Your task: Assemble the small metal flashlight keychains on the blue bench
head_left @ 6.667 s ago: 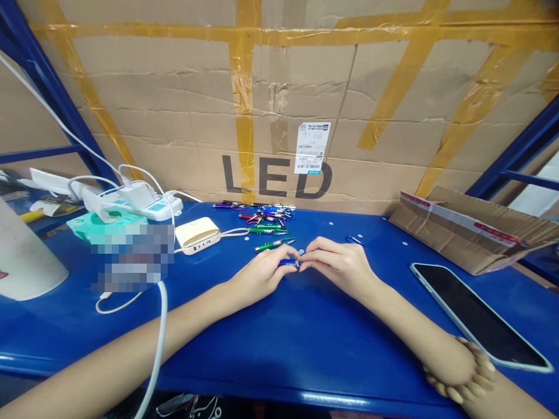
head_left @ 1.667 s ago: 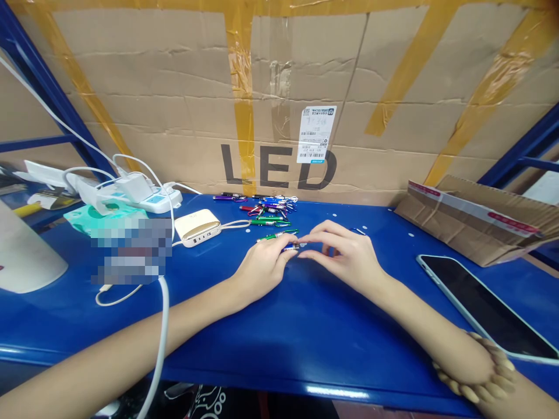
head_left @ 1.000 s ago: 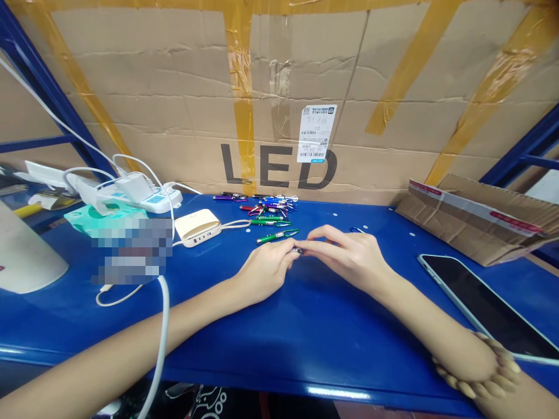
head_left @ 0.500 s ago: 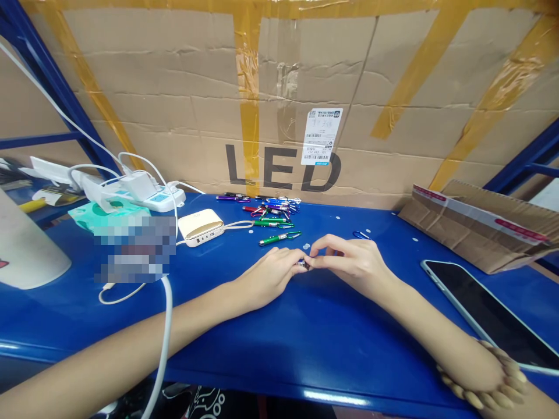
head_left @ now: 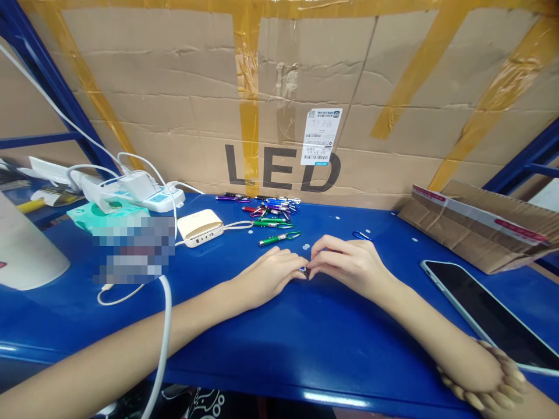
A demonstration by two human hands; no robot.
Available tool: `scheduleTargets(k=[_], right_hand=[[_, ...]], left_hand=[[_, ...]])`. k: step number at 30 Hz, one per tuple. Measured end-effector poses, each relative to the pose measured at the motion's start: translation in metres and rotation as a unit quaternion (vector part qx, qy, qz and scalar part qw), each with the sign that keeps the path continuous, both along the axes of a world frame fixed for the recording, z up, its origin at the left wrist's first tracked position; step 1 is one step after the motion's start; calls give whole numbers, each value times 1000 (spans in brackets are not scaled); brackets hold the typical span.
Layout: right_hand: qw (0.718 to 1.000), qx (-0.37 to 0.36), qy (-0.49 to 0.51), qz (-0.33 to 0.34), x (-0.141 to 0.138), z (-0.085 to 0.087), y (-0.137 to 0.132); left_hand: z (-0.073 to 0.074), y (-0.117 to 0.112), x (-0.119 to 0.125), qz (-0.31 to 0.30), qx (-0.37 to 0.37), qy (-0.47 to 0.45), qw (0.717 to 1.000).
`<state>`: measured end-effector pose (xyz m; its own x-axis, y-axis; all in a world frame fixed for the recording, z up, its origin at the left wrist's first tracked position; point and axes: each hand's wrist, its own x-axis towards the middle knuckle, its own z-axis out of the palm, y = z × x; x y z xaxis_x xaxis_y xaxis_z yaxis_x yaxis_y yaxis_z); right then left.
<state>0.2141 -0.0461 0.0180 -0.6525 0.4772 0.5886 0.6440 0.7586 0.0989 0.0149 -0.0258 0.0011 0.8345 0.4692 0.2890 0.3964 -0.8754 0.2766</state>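
From where I stand, the blue piece [head_left: 303,269] sits between the 2 hands, over the middle of the surface [head_left: 262,355], about midway from the near edge to the back edge. The left hand [head_left: 268,278] is the nearer: its fingers are clenched on the piece, grasping most of it. The dark end pokes out toward the right edge, straight at the fingers of the right hand [head_left: 351,265]. Those are bunched at that end, touching it as far as I can see; whether they pinch it or only rest against it, I cannot tell. The long axis seems to run left to right, though too little shows to be sure of its tilt.

Much is covered. The left fingers hide the body of the piece, and whether the hands rest on the surface is unclear. Behind the right hand, toward the back edge, a blue clip [head_left: 361,235] is partly blocked. The green pen [head_left: 279,239] lies in plain sight beyond the left hand, but the pens [head_left: 273,205] along the back edge overlap too much to count.
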Motion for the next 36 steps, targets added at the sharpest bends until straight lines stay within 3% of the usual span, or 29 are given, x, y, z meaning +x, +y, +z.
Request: scheduleTargets(k=[4, 23, 31, 36], right_hand=[[1000, -15, 17, -6, -1, 1, -1], [997, 42, 51, 27, 0, 5, 0], [989, -103, 106, 32, 0, 6, 2], [982, -124, 136, 31, -2, 2, 4]], left_hand=[[0, 0, 0, -3, 7, -11, 1000], [2, -2, 0, 14, -59, -71, 996], [1, -3, 2, 35, -76, -67, 994], [2, -1, 2, 40, -64, -61, 995]])
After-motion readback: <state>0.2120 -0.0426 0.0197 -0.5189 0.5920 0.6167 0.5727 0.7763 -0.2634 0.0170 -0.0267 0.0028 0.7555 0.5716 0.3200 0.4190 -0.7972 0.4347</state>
